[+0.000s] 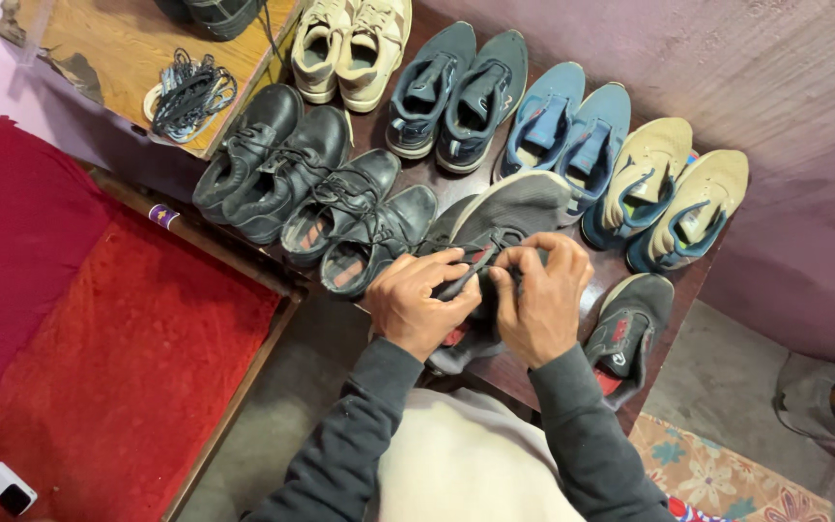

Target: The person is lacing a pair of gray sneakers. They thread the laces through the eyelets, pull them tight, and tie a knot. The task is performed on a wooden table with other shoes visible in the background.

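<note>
Not much free room on that dark wooden table [524,372]: pairs of shoes crowded it right up to the purple wall [727,58], and the grey sneaker [509,208] sat at the near edge. Both forearms reached in, left hand [422,304] and right hand [543,304] curled tight, fingers pinching its laces. Its mate [630,333] lay just beside; a red cushioned bench [118,358] ran along the left.

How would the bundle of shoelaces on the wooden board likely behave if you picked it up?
The bundle of shoelaces would probably sag and flop, being thin loose cords. It looks light for its bulk. Loops spilling over the wooden board suggest strands may trail or snag.
</note>
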